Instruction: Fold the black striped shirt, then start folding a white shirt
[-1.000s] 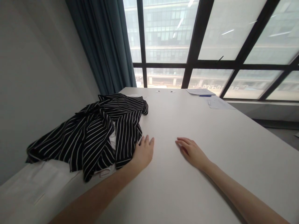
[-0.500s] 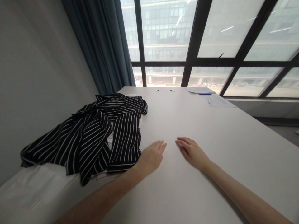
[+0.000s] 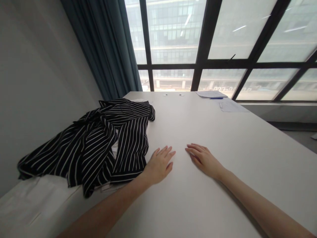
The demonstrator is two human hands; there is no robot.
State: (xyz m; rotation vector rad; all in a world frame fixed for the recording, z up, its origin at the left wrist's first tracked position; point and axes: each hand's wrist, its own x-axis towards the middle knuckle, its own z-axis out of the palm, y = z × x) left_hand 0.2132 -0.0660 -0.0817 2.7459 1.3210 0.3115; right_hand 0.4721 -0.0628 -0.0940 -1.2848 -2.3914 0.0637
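My left hand rests on the white table, palm down, with its fingers spread and nothing held. Just left of it lies a black garment with white stripes, loosely laid and partly bunched, its left part hanging toward the wall side. The left wrist is right beside the garment's near corner; I cannot tell whether they touch. My right hand lies across from the left one, fingers stretched out and slightly bent, on bare tabletop and holding nothing.
Pale cloth shows under the garment at the near left. At the far right of the table are paper sheets, a blue pen and another sheet. A blue curtain and a large window stand behind.
My left hand has opened out, its fingers and thumb now more spread apart. The right hand has barely moved. The whole view has shifted slightly; the garment lies as before.
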